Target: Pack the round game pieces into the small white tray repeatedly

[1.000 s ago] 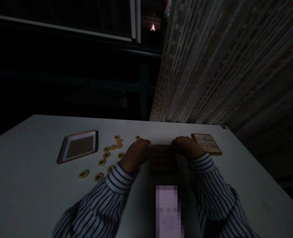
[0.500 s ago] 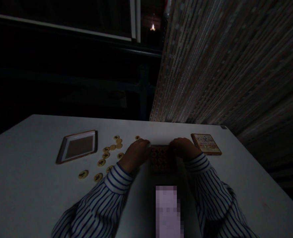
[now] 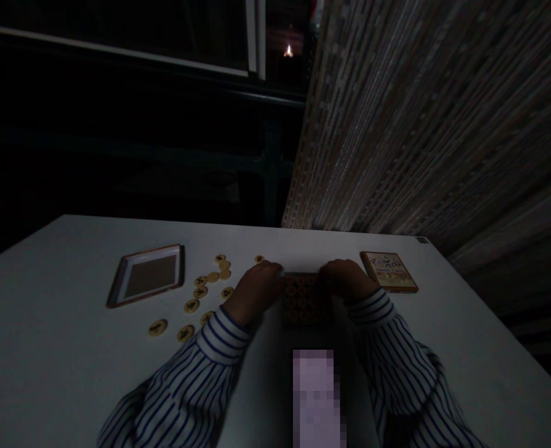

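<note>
In the dim head view, a small dark box stands between my hands, filled with rows of round Chinese chess pieces. My left hand is closed at its far left corner, fingers curled and partly hidden. At the far right corner my right hand is closed in the same way. To the left of my left hand, several loose pale chess pieces with dark characters lie scattered, a few of them blank side up. One single piece rests just beyond my left hand.
A shallow open tray or lid lies at the left of the white table. On the right lies a flat box lid with printed characters. A string curtain hangs behind the table's right side. A pixelated patch covers the near middle.
The view has shifted very slightly. Both hands stay at the box and the loose pieces lie where they were.
</note>
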`<action>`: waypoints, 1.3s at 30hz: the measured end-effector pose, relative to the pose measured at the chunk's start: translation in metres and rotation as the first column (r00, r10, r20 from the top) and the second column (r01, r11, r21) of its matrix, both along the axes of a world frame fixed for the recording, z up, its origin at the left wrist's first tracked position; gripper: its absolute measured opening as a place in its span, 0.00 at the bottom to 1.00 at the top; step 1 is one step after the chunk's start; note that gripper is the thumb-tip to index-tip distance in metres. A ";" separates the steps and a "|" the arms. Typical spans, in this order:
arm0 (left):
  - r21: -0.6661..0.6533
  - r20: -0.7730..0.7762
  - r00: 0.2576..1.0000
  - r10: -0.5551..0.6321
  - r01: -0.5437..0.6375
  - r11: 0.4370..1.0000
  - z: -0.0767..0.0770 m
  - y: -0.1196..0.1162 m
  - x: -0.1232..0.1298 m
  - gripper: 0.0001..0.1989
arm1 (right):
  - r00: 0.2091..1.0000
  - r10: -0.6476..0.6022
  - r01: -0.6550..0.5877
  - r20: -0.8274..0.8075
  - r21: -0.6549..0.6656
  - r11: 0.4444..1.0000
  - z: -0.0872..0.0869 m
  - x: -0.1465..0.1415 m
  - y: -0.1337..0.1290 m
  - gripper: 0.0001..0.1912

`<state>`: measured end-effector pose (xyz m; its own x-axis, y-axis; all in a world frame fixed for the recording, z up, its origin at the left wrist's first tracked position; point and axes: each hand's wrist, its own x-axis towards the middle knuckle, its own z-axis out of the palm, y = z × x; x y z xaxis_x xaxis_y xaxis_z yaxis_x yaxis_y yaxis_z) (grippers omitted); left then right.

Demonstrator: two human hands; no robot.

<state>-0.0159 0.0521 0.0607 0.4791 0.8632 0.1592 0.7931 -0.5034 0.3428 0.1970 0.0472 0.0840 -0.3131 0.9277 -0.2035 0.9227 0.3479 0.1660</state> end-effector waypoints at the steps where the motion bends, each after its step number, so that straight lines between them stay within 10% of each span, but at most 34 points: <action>1: -0.003 0.002 1.000 0.001 -0.001 1.000 0.000 0.000 0.000 0.14 | 1.000 -0.002 0.002 0.002 0.001 1.000 0.000 0.000 0.000 0.13; 39: -0.026 -0.004 1.000 -0.004 0.004 1.000 0.005 -0.001 0.000 0.13 | 1.000 0.003 -0.002 -0.029 0.017 1.000 0.000 0.001 0.000 0.13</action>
<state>-0.0155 0.0513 0.0656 0.4831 0.8651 0.1347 0.7925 -0.4975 0.3529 0.1985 0.0471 0.0839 -0.3211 0.9301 -0.1783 0.9264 0.3476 0.1448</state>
